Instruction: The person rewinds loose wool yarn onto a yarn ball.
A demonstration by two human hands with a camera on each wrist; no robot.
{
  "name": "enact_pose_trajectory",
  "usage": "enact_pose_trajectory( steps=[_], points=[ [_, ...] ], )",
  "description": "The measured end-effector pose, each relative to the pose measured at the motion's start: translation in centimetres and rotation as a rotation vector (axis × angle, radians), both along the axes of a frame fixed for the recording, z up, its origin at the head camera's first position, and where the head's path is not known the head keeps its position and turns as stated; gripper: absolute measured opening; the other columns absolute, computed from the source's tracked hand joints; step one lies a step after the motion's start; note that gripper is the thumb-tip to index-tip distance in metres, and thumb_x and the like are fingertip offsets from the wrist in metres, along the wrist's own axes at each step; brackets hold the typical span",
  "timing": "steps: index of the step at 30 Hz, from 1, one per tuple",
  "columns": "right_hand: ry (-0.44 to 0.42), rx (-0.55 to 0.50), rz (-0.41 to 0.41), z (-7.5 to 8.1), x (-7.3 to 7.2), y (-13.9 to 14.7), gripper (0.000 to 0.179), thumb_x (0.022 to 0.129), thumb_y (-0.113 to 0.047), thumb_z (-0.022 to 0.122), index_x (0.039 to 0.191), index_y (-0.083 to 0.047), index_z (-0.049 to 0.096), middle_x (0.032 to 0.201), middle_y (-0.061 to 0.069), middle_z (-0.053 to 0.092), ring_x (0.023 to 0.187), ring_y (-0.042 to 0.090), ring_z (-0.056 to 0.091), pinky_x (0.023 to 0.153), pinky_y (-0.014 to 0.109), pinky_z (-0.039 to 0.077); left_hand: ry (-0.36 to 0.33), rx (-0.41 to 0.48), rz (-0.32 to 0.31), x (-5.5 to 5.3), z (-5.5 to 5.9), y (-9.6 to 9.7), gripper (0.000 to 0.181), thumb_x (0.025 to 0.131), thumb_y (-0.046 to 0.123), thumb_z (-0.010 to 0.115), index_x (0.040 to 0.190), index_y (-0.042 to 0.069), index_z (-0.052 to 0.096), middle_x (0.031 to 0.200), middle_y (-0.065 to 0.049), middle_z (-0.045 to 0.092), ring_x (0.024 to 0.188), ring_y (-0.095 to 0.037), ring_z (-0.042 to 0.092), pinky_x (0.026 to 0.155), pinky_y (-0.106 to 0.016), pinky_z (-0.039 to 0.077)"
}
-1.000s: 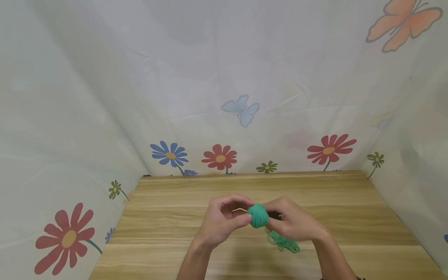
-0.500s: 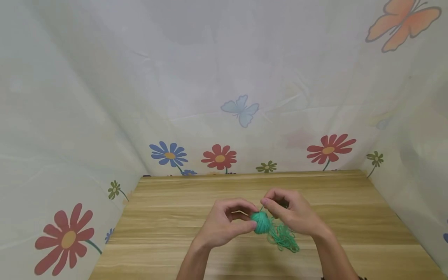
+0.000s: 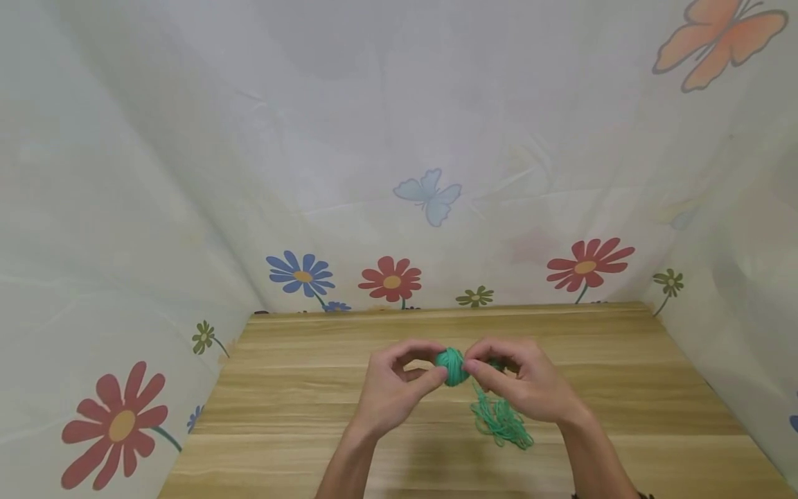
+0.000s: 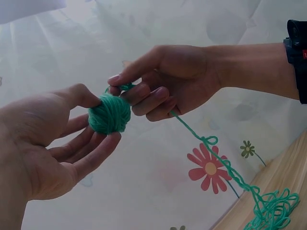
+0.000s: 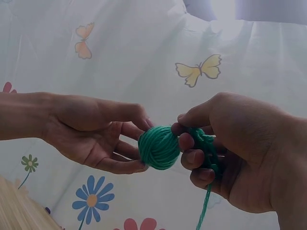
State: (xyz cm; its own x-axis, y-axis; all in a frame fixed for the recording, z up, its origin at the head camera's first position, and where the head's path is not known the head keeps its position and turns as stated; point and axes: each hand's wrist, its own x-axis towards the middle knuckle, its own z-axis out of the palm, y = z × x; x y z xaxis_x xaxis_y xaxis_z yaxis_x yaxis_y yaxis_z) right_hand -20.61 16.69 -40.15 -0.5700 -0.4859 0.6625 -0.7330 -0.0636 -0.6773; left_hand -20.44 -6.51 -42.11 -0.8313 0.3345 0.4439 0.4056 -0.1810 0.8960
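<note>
Fingers (image 4: 98, 155) of left hand (image 4: 41, 155) pinch round green yarn ball (image 4: 109, 115), likely steadying it; right hand (image 4: 165, 79), beside ball, grips green yarn strand (image 5: 205, 206).

Yarn ball (image 3: 451, 366): between left hand (image 3: 388, 394) and right hand (image 3: 530, 384), above table (image 3: 293, 402).
Loose yarn (image 3: 503, 423): heaped on table, strand running up into right hand.
Backdrop (image 3: 312, 138): behind table, and at both sides.
</note>
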Motion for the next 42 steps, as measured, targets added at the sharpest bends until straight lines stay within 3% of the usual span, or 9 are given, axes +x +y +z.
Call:
enact_pose_trajectory(
  steps=[5,10,14,17,21,24,33,39,42],
  points=[
    [0.017,-0.008,-0.004,0.0,0.1,-0.2,0.032,0.089,0.025,0.058,0.104,0.0,0.071,0.071,0.004,0.058,0.057,0.01,0.05,0.042,0.022,0.046,-0.016,0.039,-0.02,-0.1,0.0,0.2,0.025,0.093,-0.002,0.073,0.118,-0.004,0.071,0.114,-0.02,0.069,0.108,-0.032,0.064,0.086,-0.044,0.063],
    [-0.02,-0.008,-0.047,0.3,0.4,-0.4,0.029,0.093,0.021,0.057,0.105,-0.003,0.071,0.07,0.003,0.058,0.057,0.011,0.051,0.043,0.023,0.049,-0.037,0.053,-0.042,0.0,0.1,0.4,0.027,0.097,0.0,0.069,0.124,-0.003,0.068,0.121,-0.018,0.067,0.115,-0.032,0.062,0.092,-0.043,0.061],
    [-0.043,-0.004,-0.074,0.4,0.5,-0.4,0.028,0.095,0.019,0.057,0.105,-0.004,0.071,0.071,0.003,0.059,0.057,0.012,0.053,0.044,0.024,0.05,-0.022,0.065,-0.038,0.2,0.3,0.6,0.033,0.092,-0.001,0.074,0.125,-0.003,0.068,0.122,-0.018,0.067,0.117,-0.033,0.061,0.092,-0.043,0.06],
    [-0.033,0.005,-0.064,0.3,0.5,-0.5,0.028,0.094,0.019,0.058,0.105,-0.003,0.071,0.071,0.004,0.06,0.057,0.013,0.053,0.044,0.024,0.05,0.004,0.054,-0.002,0.3,0.4,0.8,0.037,0.087,-0.004,0.078,0.123,-0.002,0.069,0.121,-0.017,0.069,0.116,-0.032,0.063,0.091,-0.043,0.061],
    [-0.008,0.018,-0.049,0.1,0.4,-0.6,0.028,0.093,0.02,0.059,0.106,-0.003,0.071,0.071,0.005,0.06,0.057,0.014,0.054,0.044,0.022,0.049,0.059,-0.004,0.092,0.7,0.7,1.0,0.035,0.085,-0.006,0.079,0.119,-0.002,0.071,0.117,-0.013,0.072,0.111,-0.027,0.066,0.088,-0.041,0.062],
    [-0.003,0.005,-0.069,0.1,0.4,-0.5,0.029,0.093,0.02,0.059,0.106,-0.002,0.072,0.071,0.004,0.06,0.057,0.013,0.054,0.044,0.022,0.049,0.104,-0.029,0.122,1.0,1.3,1.1,0.034,0.084,-0.009,0.079,0.116,-0.005,0.072,0.115,-0.016,0.073,0.107,-0.027,0.068,0.085,-0.042,0.063],
    [-0.055,-0.153,-0.114,0.4,0.5,-0.2,0.023,0.093,0.025,0.054,0.103,0.01,0.068,0.068,0.006,0.054,0.054,0.015,0.049,0.038,0.029,0.042,0.111,-0.075,0.02,1.5,2.1,1.0,0.03,0.085,-0.009,0.078,0.114,-0.01,0.073,0.115,-0.022,0.072,0.105,-0.029,0.068,0.083,-0.044,0.064],
    [0.034,-0.038,-0.095,0.7,0.7,-0.5,0.03,0.088,0.025,0.059,0.102,0.002,0.073,0.067,0.001,0.057,0.053,0.007,0.048,0.038,0.02,0.043,0.114,-0.055,0.073,1.4,2.2,1.0,0.031,0.088,-0.01,0.074,0.119,-0.011,0.071,0.118,-0.022,0.071,0.11,-0.031,0.067,0.087,-0.043,0.062],
    [0.085,0.023,-0.044,1.5,1.1,-1.0,0.034,0.087,0.024,0.06,0.101,-0.004,0.074,0.065,0.0,0.057,0.053,0.005,0.047,0.04,0.017,0.041,0.126,-0.013,0.087,1.2,1.9,1.0,0.032,0.09,-0.011,0.072,0.122,-0.012,0.069,0.12,-0.024,0.07,0.112,-0.033,0.066,0.087,-0.041,0.062]
  ],
)
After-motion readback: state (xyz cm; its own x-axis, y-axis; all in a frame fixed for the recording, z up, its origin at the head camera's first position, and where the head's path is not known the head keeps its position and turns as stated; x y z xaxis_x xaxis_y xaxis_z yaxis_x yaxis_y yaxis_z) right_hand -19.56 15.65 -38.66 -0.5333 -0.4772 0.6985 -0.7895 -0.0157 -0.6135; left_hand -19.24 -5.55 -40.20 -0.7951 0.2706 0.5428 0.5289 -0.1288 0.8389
